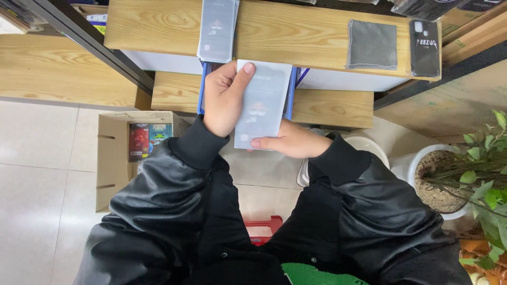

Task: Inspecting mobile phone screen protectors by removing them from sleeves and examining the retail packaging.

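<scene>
Our left hand (pixel 224 100) grips the left edge of a pale, frosted flat sleeve (pixel 263 103), thumb pressed across its top corner. Our right hand (pixel 290 141) pinches the sleeve's bottom edge from below, fingers curled under. The sleeve is held upright between both hands, just in front of the wooden bench (pixel 296 37), with a blue-edged rack (pixel 202 89) directly behind it.

We judge that a light grip on the edges alone serves best here, keeping the smooth face free of smudges and the thin sheet from bending.

On the bench lie a second frosted sleeve (pixel 217 29), a square grey cloth (pixel 372 45) with a soft nap, and a glossy black phone case (pixel 425 48). Our sleeves are shiny black leather-like material. A cardboard box (pixel 113 158) stands on the tiled floor to our left; a potted plant (pixel 475 179) stands to our right.
</scene>
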